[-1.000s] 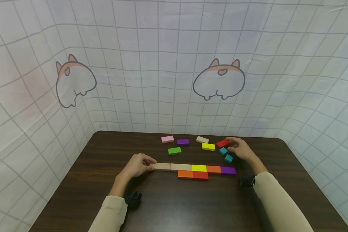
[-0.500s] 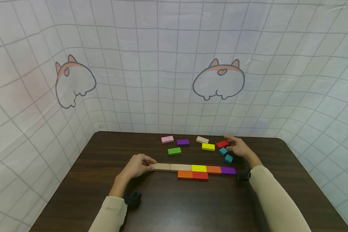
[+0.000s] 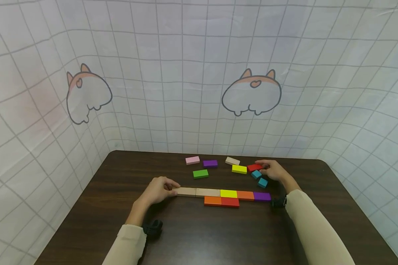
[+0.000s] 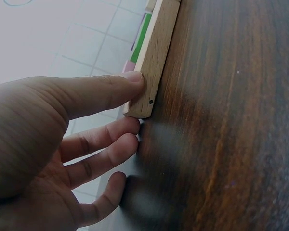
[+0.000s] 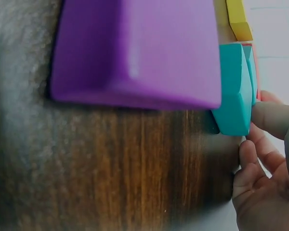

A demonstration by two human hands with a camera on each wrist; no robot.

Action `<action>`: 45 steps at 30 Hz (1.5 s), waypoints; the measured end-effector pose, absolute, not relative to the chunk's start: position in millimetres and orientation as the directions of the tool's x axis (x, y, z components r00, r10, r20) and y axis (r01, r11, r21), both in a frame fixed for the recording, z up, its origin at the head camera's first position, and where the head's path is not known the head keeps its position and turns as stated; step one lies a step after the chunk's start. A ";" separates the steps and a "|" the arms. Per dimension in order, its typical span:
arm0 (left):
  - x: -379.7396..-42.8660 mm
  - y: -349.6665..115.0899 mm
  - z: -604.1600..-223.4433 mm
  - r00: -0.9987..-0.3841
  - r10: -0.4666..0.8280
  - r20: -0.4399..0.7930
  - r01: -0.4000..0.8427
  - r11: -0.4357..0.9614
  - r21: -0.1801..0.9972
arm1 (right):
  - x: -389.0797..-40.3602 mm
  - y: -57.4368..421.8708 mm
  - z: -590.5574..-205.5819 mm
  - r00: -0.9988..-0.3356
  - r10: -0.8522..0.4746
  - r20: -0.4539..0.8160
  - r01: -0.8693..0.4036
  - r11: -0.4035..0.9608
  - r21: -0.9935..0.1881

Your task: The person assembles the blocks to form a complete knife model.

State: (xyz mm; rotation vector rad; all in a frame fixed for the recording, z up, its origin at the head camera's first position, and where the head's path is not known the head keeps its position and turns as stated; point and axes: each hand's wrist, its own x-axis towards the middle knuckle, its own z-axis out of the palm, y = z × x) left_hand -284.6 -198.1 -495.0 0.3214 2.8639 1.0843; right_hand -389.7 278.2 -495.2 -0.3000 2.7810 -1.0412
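Note:
In the head view, my left hand [image 3: 157,190] holds the left end of a plain wooden block [image 3: 186,191], thumb on its near side; the left wrist view shows this thumb on the wooden block [image 4: 156,57] and other fingertips by its end. That block starts a row with a second wooden block [image 3: 208,192], a yellow block [image 3: 228,193], an orange block [image 3: 245,195] and a purple block [image 3: 262,197]. At the back right, my right hand [image 3: 273,170] pinches a red block [image 3: 254,168] between thumb and fingers. The right wrist view mostly hides this red block behind a teal block [image 5: 233,89].
In front of the row lie another orange block [image 3: 213,201] and red block [image 3: 230,202]. Two small teal blocks [image 3: 262,183] sit by my right hand. Farther back are pink [image 3: 192,160], purple [image 3: 210,164], green [image 3: 200,174], pale wooden [image 3: 232,161] and yellow [image 3: 239,169] blocks.
My right hand has moved slightly left, and its fingers have closed on the red block, which has turned a little straighter. My left hand stays on the wooden block.

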 end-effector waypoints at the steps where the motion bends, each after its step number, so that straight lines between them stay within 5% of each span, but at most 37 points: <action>1: -284.5 -197.9 -495.0 -0.976 0.219 0.017 0.175 0.730 0.660 | -389.6 278.4 -495.2 -0.969 -0.234 -0.074 -0.129 0.742 -0.658; 21: -283.5 -199.2 -494.5 -0.974 0.226 0.012 0.178 0.730 0.660 | -376.5 296.7 -491.0 -0.987 -0.149 0.054 -0.144 0.707 -0.692; 45: -283.4 -197.8 -494.0 -0.975 0.220 0.015 0.175 0.731 0.660 | -296.7 299.5 -456.8 -0.969 -0.213 0.127 -0.242 0.688 -0.684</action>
